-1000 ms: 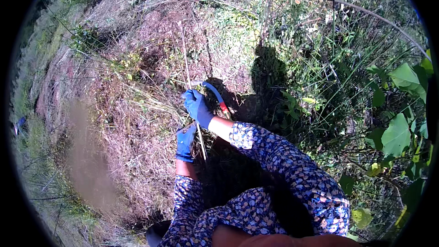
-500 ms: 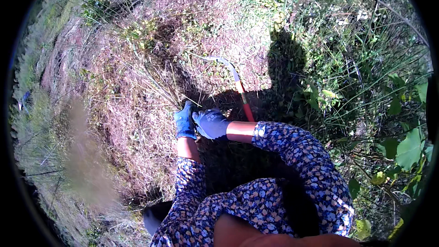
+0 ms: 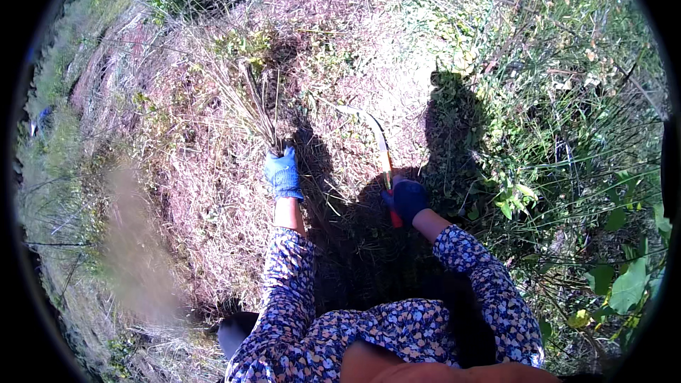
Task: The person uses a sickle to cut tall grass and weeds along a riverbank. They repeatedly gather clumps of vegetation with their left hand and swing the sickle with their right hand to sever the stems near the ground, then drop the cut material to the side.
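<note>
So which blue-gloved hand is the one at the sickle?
The right hand, at the red handle of the sickle; the left hand is apart from it, gripping a bunch of dry stalks.

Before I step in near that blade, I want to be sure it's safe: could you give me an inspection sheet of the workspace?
Surface: sunlit ground, shadowed near the body.
Job's things: curved sickle, blade pointing away from the body; dry stalks in a bundle.
Clutter: dry litter strewn about.
Hands: both gloved; left hand closed around the stalks; right hand at the sickle's red handle, grip unclear.
Cables: nothing seen.
Surroundings: green grass and broad leaves at the right.
</note>
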Demonstrator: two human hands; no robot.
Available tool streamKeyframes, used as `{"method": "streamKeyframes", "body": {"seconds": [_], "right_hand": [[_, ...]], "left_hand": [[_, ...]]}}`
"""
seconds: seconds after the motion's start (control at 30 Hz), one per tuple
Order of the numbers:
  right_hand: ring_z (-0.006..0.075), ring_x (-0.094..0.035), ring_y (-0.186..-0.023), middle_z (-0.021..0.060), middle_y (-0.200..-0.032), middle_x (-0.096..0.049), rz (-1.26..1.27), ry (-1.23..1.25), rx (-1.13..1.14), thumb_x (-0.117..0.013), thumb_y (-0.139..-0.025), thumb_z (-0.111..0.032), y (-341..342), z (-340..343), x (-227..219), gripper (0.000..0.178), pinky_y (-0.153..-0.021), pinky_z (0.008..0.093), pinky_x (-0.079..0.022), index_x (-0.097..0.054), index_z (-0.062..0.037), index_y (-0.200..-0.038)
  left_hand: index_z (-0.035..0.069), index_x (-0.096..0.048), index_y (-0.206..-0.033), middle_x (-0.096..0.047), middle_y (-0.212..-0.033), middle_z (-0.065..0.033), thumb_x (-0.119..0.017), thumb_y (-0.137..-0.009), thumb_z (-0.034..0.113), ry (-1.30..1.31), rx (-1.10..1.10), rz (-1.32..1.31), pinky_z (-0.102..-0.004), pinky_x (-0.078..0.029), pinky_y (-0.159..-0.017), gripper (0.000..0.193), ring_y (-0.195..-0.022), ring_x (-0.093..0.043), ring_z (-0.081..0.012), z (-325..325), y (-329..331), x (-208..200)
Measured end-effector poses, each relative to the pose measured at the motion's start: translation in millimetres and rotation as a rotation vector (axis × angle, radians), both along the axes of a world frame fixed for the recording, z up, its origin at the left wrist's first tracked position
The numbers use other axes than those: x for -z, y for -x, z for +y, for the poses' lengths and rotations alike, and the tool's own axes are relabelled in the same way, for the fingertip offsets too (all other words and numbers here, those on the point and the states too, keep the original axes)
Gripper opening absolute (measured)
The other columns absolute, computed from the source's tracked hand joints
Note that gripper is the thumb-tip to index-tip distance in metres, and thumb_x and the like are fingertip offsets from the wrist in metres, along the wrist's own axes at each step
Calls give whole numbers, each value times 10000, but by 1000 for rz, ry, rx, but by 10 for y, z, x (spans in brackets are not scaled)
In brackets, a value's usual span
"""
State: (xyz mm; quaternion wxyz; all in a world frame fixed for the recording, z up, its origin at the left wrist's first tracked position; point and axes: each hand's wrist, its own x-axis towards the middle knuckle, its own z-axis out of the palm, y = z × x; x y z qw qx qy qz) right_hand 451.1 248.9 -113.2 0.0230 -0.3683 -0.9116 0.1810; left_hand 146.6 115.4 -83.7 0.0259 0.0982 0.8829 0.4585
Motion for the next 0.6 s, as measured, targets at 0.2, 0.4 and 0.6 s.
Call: {"method": "streamKeyframes", "body": {"seconds": [0.2, 0.4, 0.6], "right_hand": [[142, -503, -454, 14, -655, -573, 595, 1723, 338, -594, -946, -357, -319, 366, -170, 252, -413, 289, -426, -589, -105, -936], [124, -482, -432, -5, -607, -516, 931, 1622, 399, -527, -956, -496, 113, 840, -158, 383, -371, 289, -389, -574, -116, -946], [145, -408, -388, -27, -573, -456, 976, 1289, 366, -538, -933, -531, 1821, 2177, -488, 394, -366, 312, -361, -531, -143, -863]], "left_hand": [[37, -608, -1127, -705, -1010, -151, -659, -824, 120, -75, 49, 147, -384, -512, -828, 319, -929, -679, -297, 277, 12, -264], [-26, -563, -1164, -679, -1025, -216, -663, -811, 116, 0, 85, 160, -396, -509, -846, 394, -945, -663, -352, 329, 17, -150], [-103, -513, -1237, -628, -1119, -280, -694, -814, 212, -63, 116, 142, -418, -477, -923, 557, -1049, -615, -402, 398, 53, 21]]}}
